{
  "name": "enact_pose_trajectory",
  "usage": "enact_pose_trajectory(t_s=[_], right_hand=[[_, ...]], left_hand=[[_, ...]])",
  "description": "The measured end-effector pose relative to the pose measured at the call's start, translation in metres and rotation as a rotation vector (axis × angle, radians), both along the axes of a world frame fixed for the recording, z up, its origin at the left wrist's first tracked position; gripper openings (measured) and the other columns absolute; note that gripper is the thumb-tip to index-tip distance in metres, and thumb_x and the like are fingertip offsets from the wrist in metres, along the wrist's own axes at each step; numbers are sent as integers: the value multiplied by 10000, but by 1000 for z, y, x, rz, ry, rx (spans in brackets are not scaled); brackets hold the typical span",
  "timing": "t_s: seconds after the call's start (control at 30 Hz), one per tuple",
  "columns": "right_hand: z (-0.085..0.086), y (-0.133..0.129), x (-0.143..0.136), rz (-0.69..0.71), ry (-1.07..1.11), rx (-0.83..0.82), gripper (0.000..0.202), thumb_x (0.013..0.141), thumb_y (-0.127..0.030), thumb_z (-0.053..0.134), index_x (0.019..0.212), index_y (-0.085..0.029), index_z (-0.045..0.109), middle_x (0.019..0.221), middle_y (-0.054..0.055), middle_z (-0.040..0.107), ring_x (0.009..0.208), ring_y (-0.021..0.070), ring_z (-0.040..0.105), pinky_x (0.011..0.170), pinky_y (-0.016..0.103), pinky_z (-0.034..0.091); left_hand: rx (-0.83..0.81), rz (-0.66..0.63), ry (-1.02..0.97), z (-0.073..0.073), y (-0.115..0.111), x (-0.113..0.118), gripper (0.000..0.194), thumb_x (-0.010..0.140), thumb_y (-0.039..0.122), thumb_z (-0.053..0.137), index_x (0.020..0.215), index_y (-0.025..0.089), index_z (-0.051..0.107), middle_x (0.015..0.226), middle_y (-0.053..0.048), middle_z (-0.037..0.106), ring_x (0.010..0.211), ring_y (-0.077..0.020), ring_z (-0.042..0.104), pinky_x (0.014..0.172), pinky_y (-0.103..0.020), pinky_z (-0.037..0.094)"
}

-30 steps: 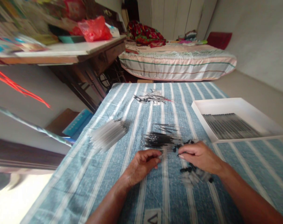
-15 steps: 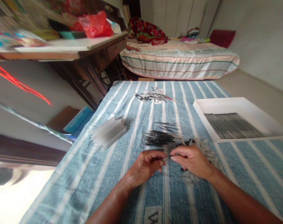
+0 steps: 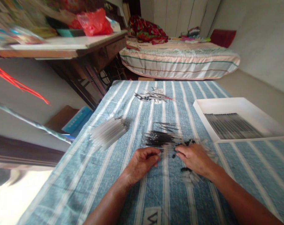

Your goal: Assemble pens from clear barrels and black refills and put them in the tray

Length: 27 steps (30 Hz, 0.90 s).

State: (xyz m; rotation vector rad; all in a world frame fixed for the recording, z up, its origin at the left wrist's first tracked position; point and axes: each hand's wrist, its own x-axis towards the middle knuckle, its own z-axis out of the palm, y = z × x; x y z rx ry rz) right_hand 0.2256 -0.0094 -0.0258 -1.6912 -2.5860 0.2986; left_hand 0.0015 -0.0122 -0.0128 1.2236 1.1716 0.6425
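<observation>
My left hand is closed in a pinch over the striped cloth; a small thin piece shows faintly at its fingertips, too blurred to name. My right hand reaches palm down into a loose heap of small black and whitish parts, its thumb and forefinger together at the heap's near-left edge. What they grip is hidden. Just beyond both hands lies a pile of thin black rods, with a few loose rods behind it. A stack of clear, whitish tubes rests to the left.
At the right stands a white open box holding a row of dark-tipped slim sticks. Farther back lies a small bunch of mixed thin pieces. A wooden desk with a red bag is at the left; a bed is behind.
My hands were almost touching over a thin piece between their fingertips. They have parted: the left moved slightly left, the right up to the black parts.
</observation>
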Motion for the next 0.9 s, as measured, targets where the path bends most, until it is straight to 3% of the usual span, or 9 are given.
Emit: enact_pose_trajectory(t_s=[0.3, 0.43, 0.67, 0.9], right_hand=[[11, 3, -26, 131, -171, -16, 261, 891, -135, 407, 871, -188, 662, 763, 74, 733, 688, 195, 684, 532, 238, 343], [12, 6, -30, 106, -200, -34, 259, 906, -187, 411, 878, -183, 668, 751, 98, 730, 682, 201, 684, 536, 247, 342], [4, 10, -26, 121, -115, -71, 202, 864, -215, 464, 812, -190, 658, 760, 69, 726, 712, 193, 674, 549, 258, 303], [-8, 10, -13, 193, -39, -17, 195, 838, -168, 457, 783, -189, 643, 683, 45, 710, 618, 163, 640, 543, 265, 262]], left_hand=[[58, -3, 68, 7, 2, -1, 170, 744, 238, 593, 859, 143, 675, 566, 22, 577, 503, -95, 476, 500, -225, 382], [103, 23, 110, 9, 5, -7, 187, 742, 243, 590, 876, 143, 673, 641, -1, 630, 535, -104, 517, 488, -216, 385], [143, 111, 217, 14, 10, -23, 199, 744, 249, 597, 894, 147, 678, 547, 28, 585, 471, -89, 483, 465, -201, 388], [167, 104, 289, 15, 13, -33, 223, 742, 279, 588, 894, 154, 690, 531, 30, 580, 458, -95, 482, 453, -203, 384]])
